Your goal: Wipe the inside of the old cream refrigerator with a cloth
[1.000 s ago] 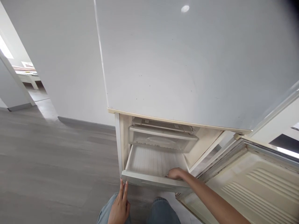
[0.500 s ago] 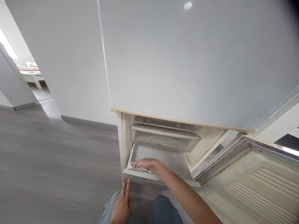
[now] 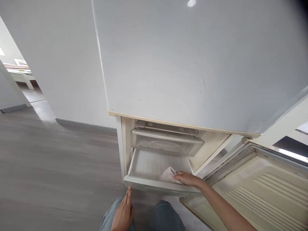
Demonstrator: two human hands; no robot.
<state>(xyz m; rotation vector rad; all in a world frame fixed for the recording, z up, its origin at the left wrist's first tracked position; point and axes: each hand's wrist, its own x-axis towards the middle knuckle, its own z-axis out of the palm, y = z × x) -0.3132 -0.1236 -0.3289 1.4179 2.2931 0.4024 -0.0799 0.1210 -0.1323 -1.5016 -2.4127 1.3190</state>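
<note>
A pale cloth (image 3: 169, 175) is gripped in my right hand (image 3: 185, 178), which reaches into the pulled-out freezer drawer (image 3: 146, 183). The cloth lies against the drawer's floor near the front right, just behind the front panel. My left hand (image 3: 124, 209) rests over my left knee with its fingers stretched out, their tips at the lower left of the drawer front. Whether those fingertips touch the panel I cannot tell. Nothing shows in the left hand.
Above the pulled-out drawer is a closed clear-fronted drawer (image 3: 166, 142), under a vent grille (image 3: 166, 127). The lower fridge door (image 3: 260, 189) stands open at the right. The upper door (image 3: 178, 64) is closed. Grey floor (image 3: 60, 173) stretches to the left.
My right hand has moved the cloth from the drawer's left front corner toward its right side. My left hand stays near the left corner, its spread fingers now closer together.
</note>
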